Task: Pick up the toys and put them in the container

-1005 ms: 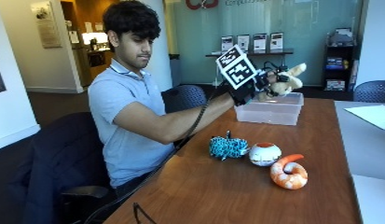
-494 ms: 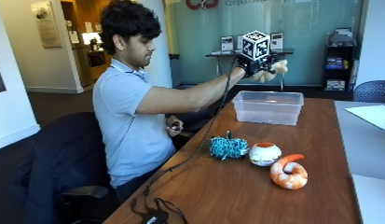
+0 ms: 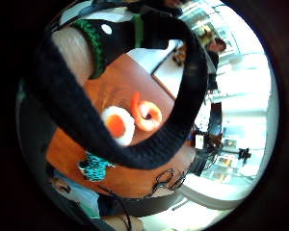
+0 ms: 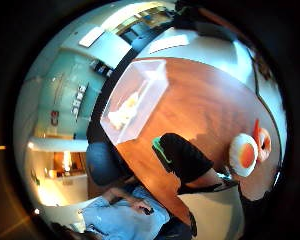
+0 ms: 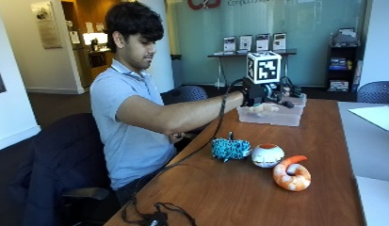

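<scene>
My gloved right hand (image 5: 264, 104) hovers with straightened fingers at the near wall of the clear plastic container (image 5: 273, 117) and holds nothing. A cream plush toy (image 4: 124, 112) lies inside the container (image 4: 140, 70). Three toys sit in a row on the wooden table (image 5: 244, 197): a teal knitted toy (image 5: 230, 149), a white and orange ball (image 5: 267, 155) and an orange shrimp (image 5: 292, 174). The little finger side palm view looks down on the ball (image 3: 118, 124), the shrimp (image 3: 147, 113) and the teal toy (image 3: 95, 166).
A white sheet of paper (image 5: 376, 116) lies on the pale table adjoining on the right. A black cable (image 5: 158, 217) trails over the near table edge. Office chairs (image 5: 184, 94) stand behind the table. The person's bare hand (image 5: 176, 137) stays by the lap.
One second ago the hand held the cream plush above the container, then rose higher. Now the plush lies in the container and the hand has dropped lower, holding nothing.
</scene>
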Motion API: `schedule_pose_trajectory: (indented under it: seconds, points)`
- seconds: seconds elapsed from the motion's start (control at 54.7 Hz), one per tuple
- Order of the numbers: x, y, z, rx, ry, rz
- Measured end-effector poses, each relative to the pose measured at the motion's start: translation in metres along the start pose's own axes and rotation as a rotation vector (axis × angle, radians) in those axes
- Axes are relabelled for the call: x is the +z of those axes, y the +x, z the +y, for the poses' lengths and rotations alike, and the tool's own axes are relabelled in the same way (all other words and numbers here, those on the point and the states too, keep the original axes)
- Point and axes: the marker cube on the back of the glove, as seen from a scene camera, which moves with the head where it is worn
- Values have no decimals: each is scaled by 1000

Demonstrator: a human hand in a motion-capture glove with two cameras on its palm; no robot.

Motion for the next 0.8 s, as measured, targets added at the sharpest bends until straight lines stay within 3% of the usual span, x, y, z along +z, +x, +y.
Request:
schedule_pose_trajectory:
  seconds: [0.219,0.311,0.475,0.53,0.695,0.804]
  points:
    - [75,126,15,285,-184,-102]
    - [99,153,21,302,-297,-213]
    - [153,168,17,246,-452,-65]
    - [160,170,15,231,-416,-78]
    - [147,172,4,250,-115,-20]
    - [119,150,-8,254,53,-131]
